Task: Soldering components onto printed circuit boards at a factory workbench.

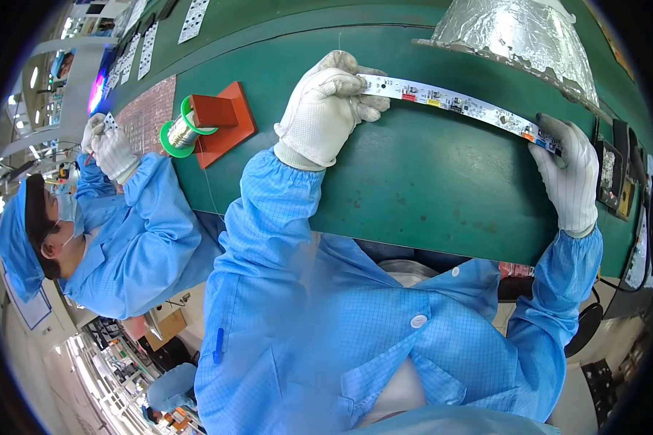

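A long, narrow white circuit board (471,107) with red, yellow, black and orange parts is stretched between my two hands above the green bench. My left hand (323,112), in a white glove, pinches its left end. At the other end, my right hand (569,170), gloved in white with greyed fingertips, grips the board between thumb and fingers. A thin wire-like strand rises just above my left hand; whether the hand holds it I cannot tell. To the left of that hand, a green-rimmed spool of solder wire (185,134) sits on an orange-red stand (228,123).
A foil-covered hood (511,36) stands at the far right over the green bench (413,196). Beside my right hand is a dark holder with a small tray (611,170). At left, a co-worker (116,225) in blue works on a small board. More white boards (147,51) lie at the far left.
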`<state>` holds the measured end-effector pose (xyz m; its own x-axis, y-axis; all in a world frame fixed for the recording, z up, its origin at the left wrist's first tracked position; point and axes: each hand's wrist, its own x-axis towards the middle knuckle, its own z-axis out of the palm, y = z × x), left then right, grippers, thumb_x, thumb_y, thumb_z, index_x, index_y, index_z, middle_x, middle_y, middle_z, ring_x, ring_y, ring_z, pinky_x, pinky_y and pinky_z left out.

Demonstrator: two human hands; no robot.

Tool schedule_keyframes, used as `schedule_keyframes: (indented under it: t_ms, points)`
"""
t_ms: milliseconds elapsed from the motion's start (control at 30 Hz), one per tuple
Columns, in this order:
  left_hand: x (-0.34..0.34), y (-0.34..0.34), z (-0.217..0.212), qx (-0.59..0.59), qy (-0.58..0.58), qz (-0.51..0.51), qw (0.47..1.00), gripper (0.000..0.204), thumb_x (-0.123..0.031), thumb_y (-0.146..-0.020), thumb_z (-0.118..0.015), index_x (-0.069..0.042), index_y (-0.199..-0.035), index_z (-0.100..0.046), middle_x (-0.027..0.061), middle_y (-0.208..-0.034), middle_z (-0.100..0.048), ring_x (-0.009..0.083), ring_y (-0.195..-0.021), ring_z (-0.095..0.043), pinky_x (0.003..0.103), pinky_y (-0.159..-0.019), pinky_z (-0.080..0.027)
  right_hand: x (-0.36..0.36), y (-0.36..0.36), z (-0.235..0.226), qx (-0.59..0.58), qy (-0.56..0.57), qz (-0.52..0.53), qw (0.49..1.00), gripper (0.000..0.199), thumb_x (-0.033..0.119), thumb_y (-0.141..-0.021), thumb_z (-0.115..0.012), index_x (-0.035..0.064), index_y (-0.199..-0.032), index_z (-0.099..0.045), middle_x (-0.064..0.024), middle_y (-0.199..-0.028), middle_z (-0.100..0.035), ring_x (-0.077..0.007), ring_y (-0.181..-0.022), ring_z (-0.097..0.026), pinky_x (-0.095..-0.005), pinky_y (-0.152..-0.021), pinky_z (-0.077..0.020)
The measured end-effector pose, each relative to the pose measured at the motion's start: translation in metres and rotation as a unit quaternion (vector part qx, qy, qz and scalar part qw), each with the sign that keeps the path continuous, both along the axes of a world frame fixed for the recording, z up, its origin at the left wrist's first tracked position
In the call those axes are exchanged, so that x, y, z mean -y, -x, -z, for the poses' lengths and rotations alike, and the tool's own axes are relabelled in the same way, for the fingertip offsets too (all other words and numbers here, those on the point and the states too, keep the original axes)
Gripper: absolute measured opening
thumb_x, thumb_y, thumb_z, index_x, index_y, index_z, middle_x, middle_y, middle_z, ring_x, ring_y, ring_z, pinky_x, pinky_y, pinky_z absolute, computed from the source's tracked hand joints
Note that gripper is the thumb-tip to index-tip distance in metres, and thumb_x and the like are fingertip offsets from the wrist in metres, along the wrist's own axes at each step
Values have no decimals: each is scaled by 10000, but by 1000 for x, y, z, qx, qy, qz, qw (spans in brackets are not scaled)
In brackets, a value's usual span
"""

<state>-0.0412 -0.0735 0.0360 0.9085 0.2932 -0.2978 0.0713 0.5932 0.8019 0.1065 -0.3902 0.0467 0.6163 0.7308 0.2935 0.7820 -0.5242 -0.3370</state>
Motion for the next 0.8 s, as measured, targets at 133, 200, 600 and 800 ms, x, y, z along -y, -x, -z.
schedule_keyframes:
  t_ms: [133,200,600,800]
  points:
    - [-6,2,6,34,-3,-85,996,122,10,-830,-475,-16,-943,-440,256,-984,-548,264,-625,-538,274,-527,-506,-2,-1,-1,-27,2,13,1000,442,104,-732,-779,18,-1144,-643,-141,-1031,-670,-295,-945,-656,-369,-823,-521]
    - [-7,4,0,30,-11,-93,995,130,10,-815,-456,-22,-940,-438,255,-974,-539,258,-635,-523,283,-538,-491,-2,0,-2,-14,-3,8,1000,445,123,-728,-785,11,-1135,-645,-146,-1005,-675,-299,-921,-661,-368,-812,-521]
    - [-8,4,-1,34,-49,-125,990,132,-24,-754,-434,-30,-885,-419,237,-916,-519,255,-655,-508,330,-569,-469,2,-1,-2,-15,-38,5,999,450,194,-730,-811,5,-1106,-651,-149,-976,-696,-297,-888,-684,-364,-784,-532]
    - [-11,5,0,18,-63,-129,989,156,-9,-745,-431,-30,-899,-427,230,-909,-533,253,-642,-509,324,-554,-461,3,-1,1,-15,-55,15,998,465,227,-729,-824,9,-1102,-652,-151,-983,-699,-281,-878,-692,-357,-768,-539]
